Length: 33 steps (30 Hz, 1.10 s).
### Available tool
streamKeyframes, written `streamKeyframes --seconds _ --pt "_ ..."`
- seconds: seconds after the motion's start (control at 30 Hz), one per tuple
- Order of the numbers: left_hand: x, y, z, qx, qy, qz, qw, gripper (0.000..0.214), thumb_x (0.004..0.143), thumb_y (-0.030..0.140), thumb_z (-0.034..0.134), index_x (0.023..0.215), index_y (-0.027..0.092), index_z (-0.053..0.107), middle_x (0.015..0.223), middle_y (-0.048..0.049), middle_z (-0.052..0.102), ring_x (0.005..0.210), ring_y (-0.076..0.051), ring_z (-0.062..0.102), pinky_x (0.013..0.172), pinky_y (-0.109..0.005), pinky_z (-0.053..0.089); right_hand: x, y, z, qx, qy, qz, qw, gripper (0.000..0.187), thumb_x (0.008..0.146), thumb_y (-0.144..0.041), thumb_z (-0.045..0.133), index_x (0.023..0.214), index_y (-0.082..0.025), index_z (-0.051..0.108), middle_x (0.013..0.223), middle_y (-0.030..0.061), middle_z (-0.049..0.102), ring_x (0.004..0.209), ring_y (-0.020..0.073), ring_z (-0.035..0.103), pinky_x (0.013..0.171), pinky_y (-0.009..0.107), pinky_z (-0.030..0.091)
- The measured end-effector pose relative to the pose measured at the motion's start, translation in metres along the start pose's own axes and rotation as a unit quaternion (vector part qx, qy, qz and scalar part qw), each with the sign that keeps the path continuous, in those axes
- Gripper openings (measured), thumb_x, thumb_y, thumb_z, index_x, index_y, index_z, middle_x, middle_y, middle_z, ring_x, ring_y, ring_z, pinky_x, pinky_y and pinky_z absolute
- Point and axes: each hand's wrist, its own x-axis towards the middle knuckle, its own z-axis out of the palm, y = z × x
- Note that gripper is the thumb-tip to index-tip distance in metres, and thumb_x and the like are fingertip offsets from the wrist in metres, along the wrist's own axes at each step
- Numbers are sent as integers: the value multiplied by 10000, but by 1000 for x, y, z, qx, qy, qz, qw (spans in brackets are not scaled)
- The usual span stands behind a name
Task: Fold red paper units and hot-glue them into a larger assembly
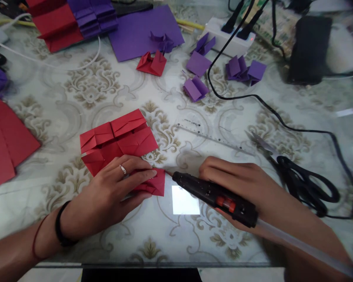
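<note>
1. Counts, hands: one left hand (114, 192), one right hand (238, 176), one glue gun (214, 197) between them.
2. Red paper: one small red fold (158, 184) lay under the left fingertips; one larger red panel (120, 137) sat just beyond that hand; one little red piece (153, 64) well beyond it.
3. Purple: one flat purple sheet (147, 33) far beyond the left hand; small purple pieces (195, 89) numbered about six, some overlapping, count unsure.
4. One clear ruler (214, 137) lay beyond the glue gun; one pair of scissors (306, 178) just right of the right hand; one power strip (231, 37) far beyond, two black plugs in it.
5. Hidden: much of the small red fold was under the left hand; gun handle and trigger were behind the gun body and fingers. Red sheets (8, 141) left of the left hand were cut off by the frame.
6. Grip, right: fingers wrapped around the glue gun, nozzle at the fold's right edge, contact unclear.
7. Grip, left: fingers and thumb together on the small red fold, pressing it to the table (153, 227).
</note>
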Motion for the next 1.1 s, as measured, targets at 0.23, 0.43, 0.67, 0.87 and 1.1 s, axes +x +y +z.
streamKeyframes --seconds 0.23,0.43,0.67,0.87,1.1 --pt "-1 0 1 18 -11 7 1000 204 1047 237 661 1246 193 666 1243 -96 720 1178 -264 697 998 -451 634 -5 0 -8 -24 49 33 998 41 955 -203 563 960 -242 574 848 41 636 646 198 603 549 311 423" --pt "0 0 0 16 -6 14 1000 160 1038 235 675 1194 198 679 1217 -89 734 1178 -266 706 1011 -442 628 -10 18 -6 -152 106 91 978 195 894 -124 545 1046 -238 586 1017 91 676 832 256 703 688 367 553" --pt "-1 0 1 20 -12 15 1000 121 1052 235 655 1161 197 691 1226 -84 724 1180 -252 686 1022 -454 625 -19 32 -18 -185 124 67 973 308 957 -207 624 1263 -236 645 1284 147 682 1128 357 702 973 519 576" --pt "-2 1 -2 65 -35 39 997 119 1061 203 623 1152 167 691 1270 -94 709 1230 -264 658 1085 -442 587 -5 -15 -2 -209 108 -25 972 434 949 -33 521 1340 -188 629 1262 155 673 1134 334 610 1003 521 504" --pt "-2 2 -1 105 -27 76 991 241 1079 203 574 1289 131 667 1291 -116 712 1233 -278 664 1081 -450 592 20 -34 42 -271 25 -81 959 433 819 37 601 1191 -150 721 960 80 663 910 282 514 826 451 394"
